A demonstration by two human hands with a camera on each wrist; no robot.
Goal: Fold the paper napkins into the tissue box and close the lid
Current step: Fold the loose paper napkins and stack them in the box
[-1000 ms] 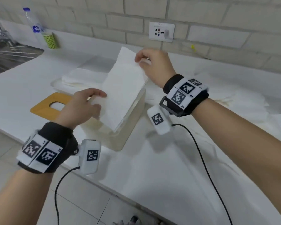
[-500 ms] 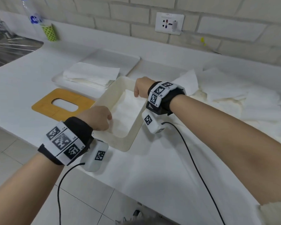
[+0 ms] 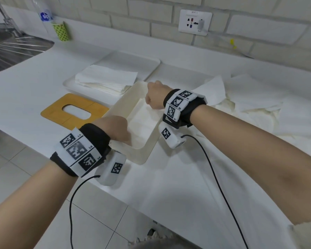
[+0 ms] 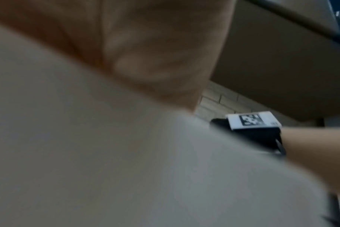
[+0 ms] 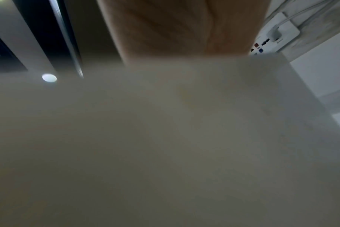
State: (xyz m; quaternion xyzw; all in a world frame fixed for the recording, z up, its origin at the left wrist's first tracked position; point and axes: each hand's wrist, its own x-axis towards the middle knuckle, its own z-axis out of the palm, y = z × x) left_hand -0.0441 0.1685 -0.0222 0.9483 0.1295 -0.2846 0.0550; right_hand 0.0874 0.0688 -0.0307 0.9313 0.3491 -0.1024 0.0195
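My left hand (image 3: 115,129) is down in the near end of the tissue box (image 3: 144,155), and my right hand (image 3: 153,95) is down in the far end. Both reach onto the napkins (image 3: 144,121) lying flat inside. The fingers are hidden under the hands and the wrist views are just blur, so I cannot tell if they are spread, curled or pinching.

The box sits on the white counter (image 3: 178,194), near its front edge. Its open top faces up. Its long side runs from near me and a bit right, away and a bit left.

I think things could go wrong here. If I pull my hands out fast, the top napkin may stick to my fingers and come up again. If I push too hard at one end, the light box could slide or tip. The wooden lid (image 3: 57,112) lies flat just left of the box, not yet on, and a puffed-up pile would stop it sitting flat
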